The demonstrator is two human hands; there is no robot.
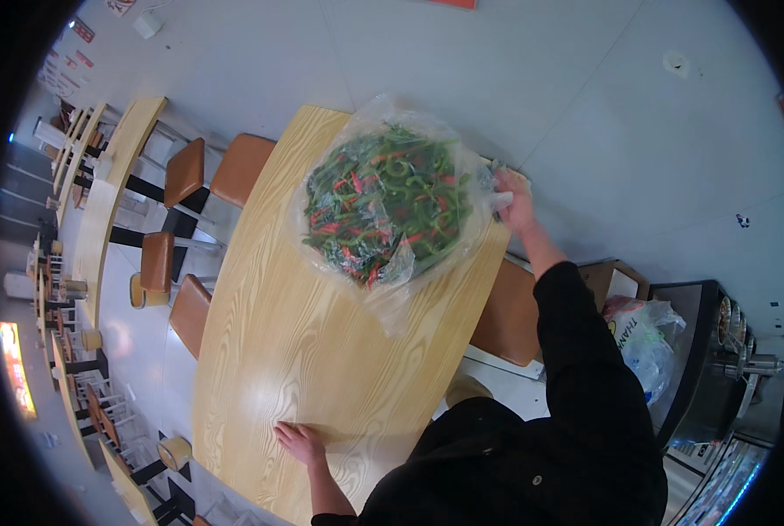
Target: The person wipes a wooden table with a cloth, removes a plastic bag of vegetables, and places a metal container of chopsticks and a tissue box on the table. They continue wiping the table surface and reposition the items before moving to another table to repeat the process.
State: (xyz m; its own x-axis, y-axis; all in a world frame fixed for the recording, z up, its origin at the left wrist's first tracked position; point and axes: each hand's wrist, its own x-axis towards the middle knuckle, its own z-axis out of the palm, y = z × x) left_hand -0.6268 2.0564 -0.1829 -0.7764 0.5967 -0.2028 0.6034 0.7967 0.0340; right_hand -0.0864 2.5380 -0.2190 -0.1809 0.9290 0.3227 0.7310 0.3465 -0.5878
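Observation:
A large clear plastic bag (394,311) full of green and red chili peppers (392,197) lies on the far part of the wooden table (278,351). At the bag's right side, near the table's far right corner, my right hand (515,202) is closed around a gathered bit of the plastic. My left hand (300,443) rests on the near left part of the tabletop, palm down, with its fingers stretched out and holding nothing. It is well apart from the bag.
Brown-seated chairs (243,171) stand along the table's left side. Another brown seat (506,316) is close on the right. Beyond it are a printed plastic bag (642,337) and a dark counter (699,351). A grey wall (515,79) rises behind the table.

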